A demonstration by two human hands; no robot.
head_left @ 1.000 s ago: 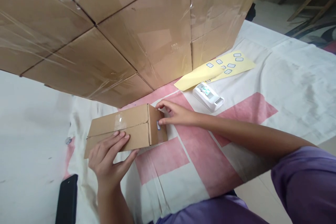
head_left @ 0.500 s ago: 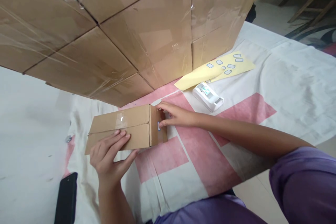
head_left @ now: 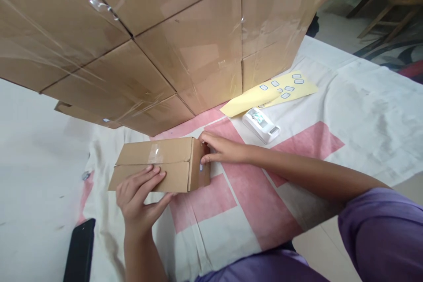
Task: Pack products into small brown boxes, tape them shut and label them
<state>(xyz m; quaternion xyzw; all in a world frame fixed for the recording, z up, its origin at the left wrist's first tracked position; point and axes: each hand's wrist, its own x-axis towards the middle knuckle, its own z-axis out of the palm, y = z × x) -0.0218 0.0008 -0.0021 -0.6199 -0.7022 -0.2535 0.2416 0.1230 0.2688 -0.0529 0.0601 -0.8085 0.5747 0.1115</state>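
A closed cardboard box (head_left: 172, 154) lies on the cloth in front of me, a strip of clear tape across its top seam. My left hand (head_left: 140, 196) grips its near side, fingers laid on the top and thumb along the lower front edge. At the box's right end is my right hand (head_left: 218, 147), fingers curled at the far corner and thumb pressed on the end face. Just under that thumb shows a small white label with a blue border (head_left: 201, 167), stuck to the end face.
A tall wall of taped cardboard boxes (head_left: 191, 39) stands behind. To the right lie a yellow sheet with several blue-edged labels (head_left: 238, 105) and a small white device with a lit display (head_left: 261, 125). A black phone (head_left: 79, 251) lies at lower left. A wooden stool (head_left: 396, 4) stands beyond.
My view has shifted slightly, so the box wall and sheet sit a little lower in the picture. Both hands keep their places on the box, the right thumb still at the label.
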